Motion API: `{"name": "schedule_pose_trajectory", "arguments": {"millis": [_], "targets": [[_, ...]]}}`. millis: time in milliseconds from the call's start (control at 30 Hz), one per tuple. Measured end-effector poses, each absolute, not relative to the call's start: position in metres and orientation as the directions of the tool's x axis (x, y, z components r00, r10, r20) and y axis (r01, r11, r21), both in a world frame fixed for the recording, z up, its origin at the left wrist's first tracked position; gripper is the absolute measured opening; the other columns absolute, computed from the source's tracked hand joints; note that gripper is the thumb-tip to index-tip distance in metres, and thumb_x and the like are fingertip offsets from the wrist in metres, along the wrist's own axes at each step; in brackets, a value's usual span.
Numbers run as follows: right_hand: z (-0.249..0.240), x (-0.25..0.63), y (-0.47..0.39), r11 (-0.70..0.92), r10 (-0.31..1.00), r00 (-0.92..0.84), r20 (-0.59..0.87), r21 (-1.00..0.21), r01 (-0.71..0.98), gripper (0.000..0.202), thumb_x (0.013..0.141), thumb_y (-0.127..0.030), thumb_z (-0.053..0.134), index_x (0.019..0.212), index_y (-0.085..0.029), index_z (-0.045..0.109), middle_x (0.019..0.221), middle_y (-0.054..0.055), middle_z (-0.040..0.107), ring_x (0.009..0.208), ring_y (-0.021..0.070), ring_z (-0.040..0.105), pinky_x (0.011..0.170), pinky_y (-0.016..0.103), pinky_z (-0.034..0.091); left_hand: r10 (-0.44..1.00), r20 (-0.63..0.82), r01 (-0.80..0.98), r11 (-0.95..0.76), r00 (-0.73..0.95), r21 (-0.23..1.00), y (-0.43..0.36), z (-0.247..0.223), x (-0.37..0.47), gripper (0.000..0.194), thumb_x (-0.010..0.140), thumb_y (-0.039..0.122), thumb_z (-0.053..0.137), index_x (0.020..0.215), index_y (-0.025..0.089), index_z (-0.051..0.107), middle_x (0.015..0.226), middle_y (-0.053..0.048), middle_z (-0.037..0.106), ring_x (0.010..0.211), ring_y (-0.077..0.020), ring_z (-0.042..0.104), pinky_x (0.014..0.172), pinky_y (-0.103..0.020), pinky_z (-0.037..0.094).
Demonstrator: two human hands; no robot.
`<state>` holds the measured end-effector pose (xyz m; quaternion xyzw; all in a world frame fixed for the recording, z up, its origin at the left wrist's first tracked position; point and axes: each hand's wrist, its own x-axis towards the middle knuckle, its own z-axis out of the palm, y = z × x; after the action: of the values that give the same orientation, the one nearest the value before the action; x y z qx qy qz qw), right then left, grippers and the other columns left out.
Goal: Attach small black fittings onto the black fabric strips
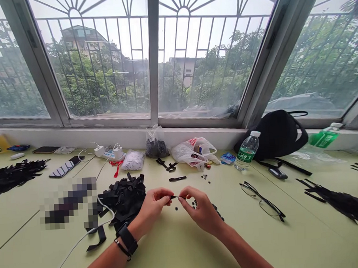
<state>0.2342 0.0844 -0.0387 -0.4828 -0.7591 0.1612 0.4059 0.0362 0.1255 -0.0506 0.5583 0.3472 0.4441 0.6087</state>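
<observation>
My left hand (154, 210) and my right hand (201, 210) meet near the middle of the table, fingertips pinched. Between them is a small black strip (174, 197), one end in each hand's grip. A heap of black fabric strips (125, 197) lies just left of my left hand. Small black round pieces (176, 208) are scattered below and beside my hands, some partly hidden behind my right hand. Beyond my hands, a single black strip (177, 178) lies flat, with more small round pieces (205, 176) to its right.
A white cable (79, 239) runs across the table at left. Glasses (263, 201) and a water bottle (247, 150) stand or lie at right. Plastic bags (194, 153), a phone (67, 167), a black bag (274, 135) and more strips (342, 204) are farther out.
</observation>
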Motion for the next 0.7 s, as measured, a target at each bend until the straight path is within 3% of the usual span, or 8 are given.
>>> {"name": "schedule_pose_trajectory", "arguments": {"millis": [167,400,567,700], "targets": [[-0.0372,0.2341,0.0841,0.463,0.871,-0.180,0.457,-0.646,0.607,0.015,0.096,-0.030,0.057,0.087,-0.020,0.063,0.085,0.003,0.068,0.082,0.0191,0.061,0.073,0.031,0.049,0.929,0.106,-0.081,-0.083,0.356,0.993,0.1243,-0.0474,0.0358,0.036,0.068,0.038,0.088,0.096,0.016,0.082,0.098,-0.012,0.078,0.094,-0.0264,0.068,0.084,-0.033,0.053],[-0.0375,0.2328,0.0826,0.443,0.885,-0.172,0.432,-0.668,0.599,0.016,0.095,-0.031,0.058,0.086,-0.020,0.063,0.084,0.002,0.067,0.081,0.0179,0.060,0.071,0.029,0.047,0.895,0.212,-0.020,-0.223,0.393,0.975,0.1248,-0.0506,0.0355,0.032,0.085,0.046,0.076,0.088,0.015,0.082,0.078,-0.008,0.075,0.074,-0.0198,0.065,0.068,-0.027,0.050],[-0.0333,0.2306,0.0829,0.441,0.896,-0.191,0.401,-0.753,0.489,0.020,0.098,-0.038,0.059,0.097,-0.019,0.066,0.093,0.003,0.070,0.086,0.0178,0.064,0.079,0.030,0.050,0.891,0.204,-0.012,-0.218,0.406,0.976,0.1269,-0.0562,0.0348,0.035,0.083,0.049,0.077,0.094,0.015,0.082,0.078,-0.007,0.075,0.069,-0.0184,0.064,0.065,-0.026,0.050],[-0.0364,0.2292,0.0850,0.402,0.915,-0.203,0.348,-0.822,0.402,0.021,0.098,-0.038,0.060,0.100,-0.019,0.068,0.091,0.003,0.071,0.084,0.0171,0.064,0.075,0.028,0.049,0.889,0.198,0.013,-0.223,0.413,0.975,0.1283,-0.0565,0.0338,0.037,0.082,0.049,0.078,0.094,0.015,0.083,0.080,-0.008,0.076,0.068,-0.0182,0.063,0.063,-0.026,0.048]]}}
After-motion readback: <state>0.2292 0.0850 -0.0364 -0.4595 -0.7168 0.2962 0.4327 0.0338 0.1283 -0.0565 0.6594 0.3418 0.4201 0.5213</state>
